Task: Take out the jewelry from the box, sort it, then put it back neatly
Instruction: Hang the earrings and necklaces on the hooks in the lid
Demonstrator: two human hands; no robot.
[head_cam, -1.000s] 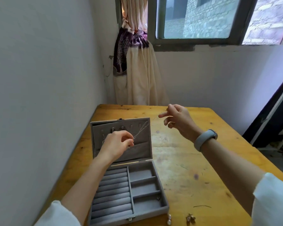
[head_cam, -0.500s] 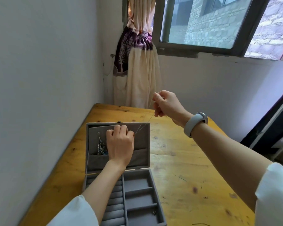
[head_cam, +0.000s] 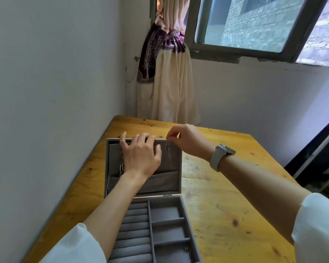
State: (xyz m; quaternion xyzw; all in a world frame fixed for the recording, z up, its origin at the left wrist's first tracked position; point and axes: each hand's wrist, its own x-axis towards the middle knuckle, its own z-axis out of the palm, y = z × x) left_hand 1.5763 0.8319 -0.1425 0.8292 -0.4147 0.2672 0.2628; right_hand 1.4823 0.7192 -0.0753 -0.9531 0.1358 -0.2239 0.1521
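Observation:
A grey velvet jewelry box (head_cam: 180, 215) lies open on the wooden table, its lid (head_cam: 175, 168) standing upright. My left hand (head_cam: 141, 154) rests flat against the inside of the lid, fingers spread over its top edge. My right hand (head_cam: 186, 139) pinches the end of a thin silver chain (head_cam: 169, 156) at the lid's upper right; the chain hangs down in front of the lid. Another dangling piece of jewelry (head_cam: 121, 168) hangs in the lid beside my left wrist. A small piece of jewelry (head_cam: 186, 249) sits in a lower right compartment.
The wooden table (head_cam: 226, 205) stands in a corner, with a white wall close on the left. A tied curtain (head_cam: 165, 76) hangs behind the table's far edge under a window. A dark frame stands at the right.
My left hand opened from a curled grip and now lies flat on the lid. My right hand moved down to the lid's top edge with the chain, which now hangs slack.

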